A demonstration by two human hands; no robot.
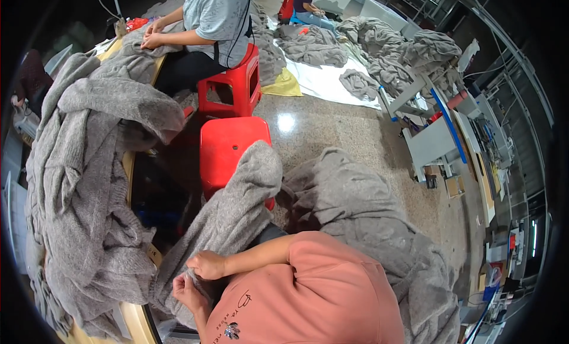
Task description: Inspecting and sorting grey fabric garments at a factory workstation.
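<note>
Spilling across the desk (135, 313), the large heap of grey knit fabric (89, 237) fills the person's left side, probably kept there so more cloth lies within easy reach. Next in bulk, a grey pile (361, 190) lies just beyond the pink-sleeved shoulder, apparently set clear of the arms. Between them, the grey knit piece (228, 213) being handled slopes over the lap, its far end overlapping the corner of the red stool (222, 142) in view; whether it rests on the seat, I cannot tell. Lying so, its weight seems borne by the lap, leaving little for the hands to carry. The right hand (207, 265) sits just above the left hand (186, 292), both at the piece's near part, close to the desk. A small tan card (154, 255) shows beside the heap. Smallest of all, the fingers are drawn narrow on both hands, pinching the piece, likely to keep one short stretch steady; anything tiny between the tips is too small to make out.
</note>
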